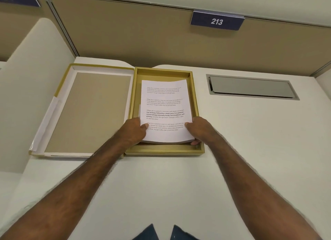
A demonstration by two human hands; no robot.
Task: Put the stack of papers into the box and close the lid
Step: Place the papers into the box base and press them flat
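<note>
A gold box [196,103] lies open on the white desk, its hinged lid [93,110] flat to the left with the grey-brown inside facing up. A stack of white printed papers [164,103] sits inside the box, its far edge slightly curled and its near edge lifted. My left hand [133,130] grips the stack's near left edge, thumb on top. My right hand [198,129] grips the near right corner, thumb on top and fingers underneath.
A grey metal cable flap [250,87] is set into the desk right of the box. A tan partition wall [125,39] with a blue sign reading 213 [217,21] stands behind. A white curved divider [32,78] rises at the left.
</note>
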